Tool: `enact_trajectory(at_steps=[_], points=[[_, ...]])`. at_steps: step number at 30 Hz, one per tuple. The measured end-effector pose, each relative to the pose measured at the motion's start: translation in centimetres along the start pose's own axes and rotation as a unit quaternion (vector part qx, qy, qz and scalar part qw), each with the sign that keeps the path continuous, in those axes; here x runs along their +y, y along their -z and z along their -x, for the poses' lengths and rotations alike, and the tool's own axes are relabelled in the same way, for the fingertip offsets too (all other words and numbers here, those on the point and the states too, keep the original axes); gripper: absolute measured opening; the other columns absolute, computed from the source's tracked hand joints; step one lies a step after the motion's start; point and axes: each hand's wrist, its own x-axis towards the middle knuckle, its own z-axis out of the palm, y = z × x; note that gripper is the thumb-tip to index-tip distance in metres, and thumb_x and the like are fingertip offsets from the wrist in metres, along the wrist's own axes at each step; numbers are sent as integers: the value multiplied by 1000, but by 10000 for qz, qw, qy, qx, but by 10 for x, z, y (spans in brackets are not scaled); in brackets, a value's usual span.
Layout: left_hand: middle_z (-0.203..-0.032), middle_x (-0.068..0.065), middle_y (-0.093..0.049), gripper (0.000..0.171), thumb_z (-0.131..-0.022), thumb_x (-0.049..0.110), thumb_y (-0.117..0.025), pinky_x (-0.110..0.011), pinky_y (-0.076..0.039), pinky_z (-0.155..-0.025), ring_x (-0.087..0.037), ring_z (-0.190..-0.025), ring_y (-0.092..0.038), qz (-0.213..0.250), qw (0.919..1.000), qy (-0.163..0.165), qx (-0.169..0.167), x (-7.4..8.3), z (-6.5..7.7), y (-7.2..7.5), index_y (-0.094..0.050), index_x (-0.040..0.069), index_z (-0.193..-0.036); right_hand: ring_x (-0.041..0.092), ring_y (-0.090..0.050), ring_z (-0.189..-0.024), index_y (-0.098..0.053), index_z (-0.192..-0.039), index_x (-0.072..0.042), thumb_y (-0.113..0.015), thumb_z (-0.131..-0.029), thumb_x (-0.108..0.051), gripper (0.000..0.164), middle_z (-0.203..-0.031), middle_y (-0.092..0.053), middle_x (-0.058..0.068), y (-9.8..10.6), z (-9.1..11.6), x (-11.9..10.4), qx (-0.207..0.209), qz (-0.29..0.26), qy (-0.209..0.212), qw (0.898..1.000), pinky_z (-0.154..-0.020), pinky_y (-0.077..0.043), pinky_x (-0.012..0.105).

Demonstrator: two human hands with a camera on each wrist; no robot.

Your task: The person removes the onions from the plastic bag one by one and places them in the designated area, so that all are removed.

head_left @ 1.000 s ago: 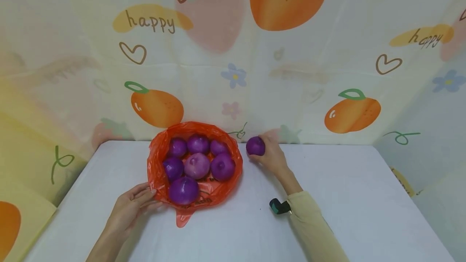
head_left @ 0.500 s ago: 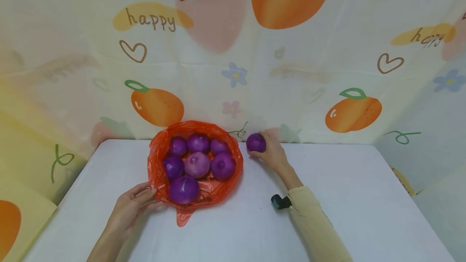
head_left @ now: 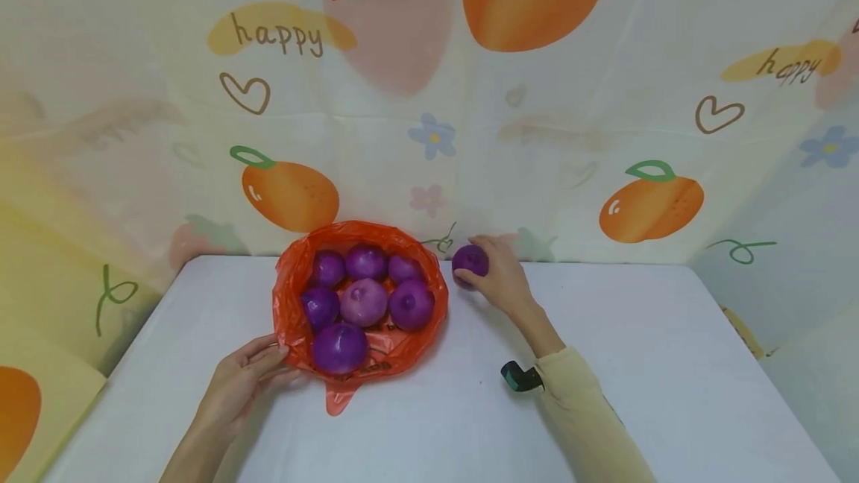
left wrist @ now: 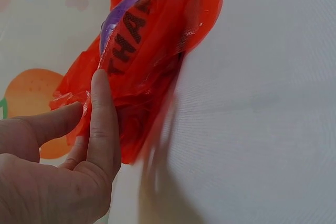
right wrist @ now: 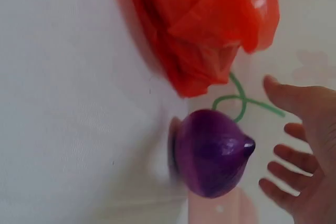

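Note:
A red plastic bag (head_left: 288, 297) with its mouth rolled wide stands left of the table's middle, several purple onions (head_left: 363, 302) inside it. At its near left side, my left hand (head_left: 231, 386) pinches the rim between thumb and fingers; the left wrist view shows the bag's printed side (left wrist: 131, 40) by those fingers. To the right of the bag, one loose purple onion (right wrist: 212, 153) sits on the table near the back edge. My right hand (head_left: 503, 278) is beside it; in the right wrist view its spread fingers (right wrist: 291, 174) are apart from the onion's pointed tip.
The white table (head_left: 637, 364) reaches back to a fruit-printed cloth backdrop (head_left: 537, 133). A dark wrist camera (head_left: 522, 376) sticks out at the right sleeve (head_left: 584, 401), over the table.
My right hand's fingers have loosened from around the loose onion and its thumb has risen. That onion's place has hardly changed. The left hand and bag stay as they were.

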Motion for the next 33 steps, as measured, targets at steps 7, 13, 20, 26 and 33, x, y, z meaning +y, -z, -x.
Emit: enact_trajectory(at_steps=[7,13,20,26,33], points=[[-105,5,-72,59,-99,16,-59,-30,-57,-84,-14,-92,-71,72,10000,-39,-18,-1,1,0,-32,-7,-147,30,-54,-124,-64,-124,-2,-78,-85,-19,45,-128,-62,13,4,7,-31,357,-636,605,9955,-106,-45,45],[-106,5,-72,61,-99,19,-60,-28,-57,-85,-13,-92,-71,58,10000,-47,-30,-1,2,-1,-32,-5,-148,24,-59,-115,-63,-126,-4,-78,-85,-21,46,-125,-64,8,1,15,-57,93,-1075,1025,9889,-95,-53,41],[-101,6,-72,58,-100,16,-58,-30,-58,-84,-15,-91,-71,222,9996,-180,-50,-1,3,-1,-32,-9,-146,28,-62,-110,-62,-126,-1,-77,-86,-22,47,-124,-64,11,-23,31,-97,-453,-1572,993,9815,-93,-54,39],[-103,5,-72,62,-99,23,-60,-30,-58,-84,-14,-91,-71,17,9998,-170,-54,3,2,-2,-34,-7,-146,17,-63,-97,-60,-130,-5,-69,-91,-41,55,-112,-68,6,-52,50,-132,-1291,-943,204,9869,-84,-55,26],[-103,4,-72,60,-99,21,-59,-31,-58,-84,-14,-91,-71,44,9999,-100,4,0,2,-2,-34,-7,-146,14,-61,-80,-66,-118,-5,-64,-89,-56,59,-92,-69,3,-80,63,-147,-1345,-661,-598,9869,-70,-53,25]])
